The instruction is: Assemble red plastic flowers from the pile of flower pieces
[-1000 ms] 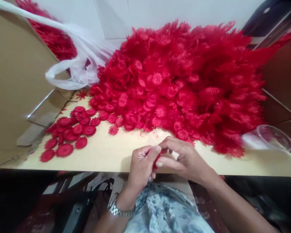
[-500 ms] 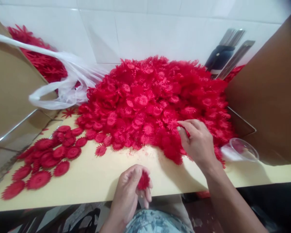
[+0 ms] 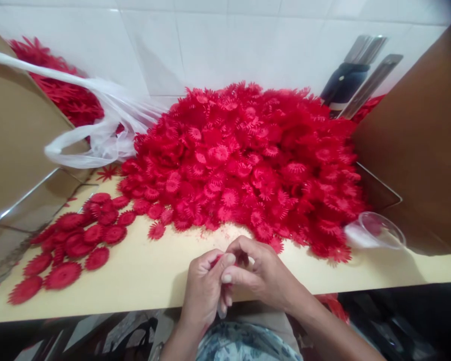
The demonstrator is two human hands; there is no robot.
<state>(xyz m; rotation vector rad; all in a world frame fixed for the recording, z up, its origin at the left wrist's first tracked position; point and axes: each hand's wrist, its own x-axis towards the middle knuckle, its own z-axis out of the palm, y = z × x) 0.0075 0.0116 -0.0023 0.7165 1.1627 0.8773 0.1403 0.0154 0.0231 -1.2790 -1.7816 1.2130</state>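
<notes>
A big heap of red plastic flower pieces [image 3: 248,160] covers the back of the pale tabletop [image 3: 143,276]. My left hand [image 3: 205,291] and my right hand [image 3: 265,273] meet at the table's front edge. Their fingers pinch a small red flower piece [image 3: 218,259], mostly hidden between them. A smaller group of flat red flower pieces [image 3: 71,240] lies spread at the left.
A cardboard box [image 3: 18,140] with a white plastic bag [image 3: 97,135] of red pieces stands at the left. A brown cardboard wall [image 3: 417,150] rises at the right, with a clear plastic cup [image 3: 379,230] lying beside it. Dark and metal tools [image 3: 349,75] lean at the back.
My right hand has come back from the heap to the front edge and joined my left hand on the red piece. The left hand stayed near the edge.
</notes>
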